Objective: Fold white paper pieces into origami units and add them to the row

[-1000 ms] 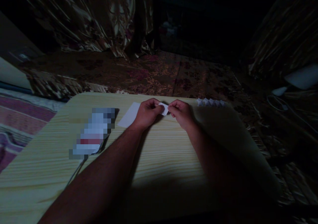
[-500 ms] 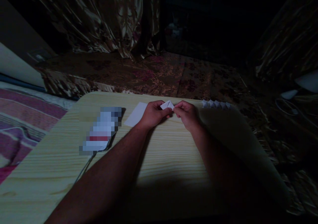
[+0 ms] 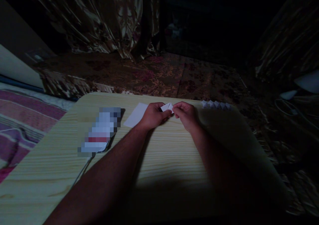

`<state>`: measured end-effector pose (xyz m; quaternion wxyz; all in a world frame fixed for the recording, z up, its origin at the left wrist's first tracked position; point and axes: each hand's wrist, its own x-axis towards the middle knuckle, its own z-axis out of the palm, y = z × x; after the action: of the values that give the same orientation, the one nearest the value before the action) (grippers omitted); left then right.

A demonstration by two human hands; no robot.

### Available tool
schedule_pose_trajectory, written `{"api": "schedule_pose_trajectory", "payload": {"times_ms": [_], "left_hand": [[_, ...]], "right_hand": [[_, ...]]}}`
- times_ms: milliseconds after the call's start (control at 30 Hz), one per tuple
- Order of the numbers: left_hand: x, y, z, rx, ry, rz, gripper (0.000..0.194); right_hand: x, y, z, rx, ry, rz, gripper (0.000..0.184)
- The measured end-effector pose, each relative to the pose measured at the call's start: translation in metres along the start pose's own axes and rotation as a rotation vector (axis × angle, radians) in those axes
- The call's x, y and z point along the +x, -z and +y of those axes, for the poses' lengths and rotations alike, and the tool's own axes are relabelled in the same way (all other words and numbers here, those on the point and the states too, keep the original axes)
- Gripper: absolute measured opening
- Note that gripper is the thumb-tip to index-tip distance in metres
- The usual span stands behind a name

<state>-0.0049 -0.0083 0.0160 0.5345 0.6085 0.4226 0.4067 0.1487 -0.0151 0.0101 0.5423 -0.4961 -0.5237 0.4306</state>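
A small folded piece of white paper [image 3: 167, 107] is held up between my two hands, its top coming to a point. My left hand [image 3: 153, 115] is closed on its left side, with the thumb laid across the lower front. The fingertips of my right hand [image 3: 184, 113] pinch its right edge. White paper [image 3: 136, 114] lies flat on the table just left of my left hand, partly covered by it. Further right, several small folded white paper pieces [image 3: 215, 105] stand in a row near the table's far edge.
A phone-like device [image 3: 103, 128], blurred out, lies on the wooden table [image 3: 164, 158] at the left with a cable [image 3: 82, 171] attached. A striped bedcover [image 3: 22, 115] is beside the table. Behind it are a patterned cloth-covered ledge [image 3: 149, 72] and curtains [image 3: 119, 19]. A lamp [image 3: 309, 83] stands at the right.
My right fingers have shifted slightly along the right edge of the folded paper. The paper stays in both hands, and the view has moved a little.
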Motion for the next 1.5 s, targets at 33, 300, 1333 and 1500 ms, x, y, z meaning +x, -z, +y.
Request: {"api": "schedule_pose_trajectory", "payload": {"times_ms": [33,300,1333,1500], "left_hand": [[0.0001,0.0001,-0.0004,0.009,0.002,-0.004,0.025],[0.0017,0.0011,-0.0051,0.080,-0.013,-0.031,0.026],[0.0002,0.0020,-0.0049,0.175,-0.021,-0.054,0.022],[0.0010,0.0023,-0.0053,0.105,-0.005,-0.016,0.021]], "right_hand": [[0.0000,0.0000,-0.0003,-0.010,-0.002,0.007,0.015],[-0.0001,-0.0001,-0.0007,-0.019,0.021,0.026,0.013],[-0.0003,0.0002,0.0006,-0.003,0.011,0.016,0.013],[0.0000,0.0007,0.0012,-0.016,-0.013,-0.019,0.015]]}}
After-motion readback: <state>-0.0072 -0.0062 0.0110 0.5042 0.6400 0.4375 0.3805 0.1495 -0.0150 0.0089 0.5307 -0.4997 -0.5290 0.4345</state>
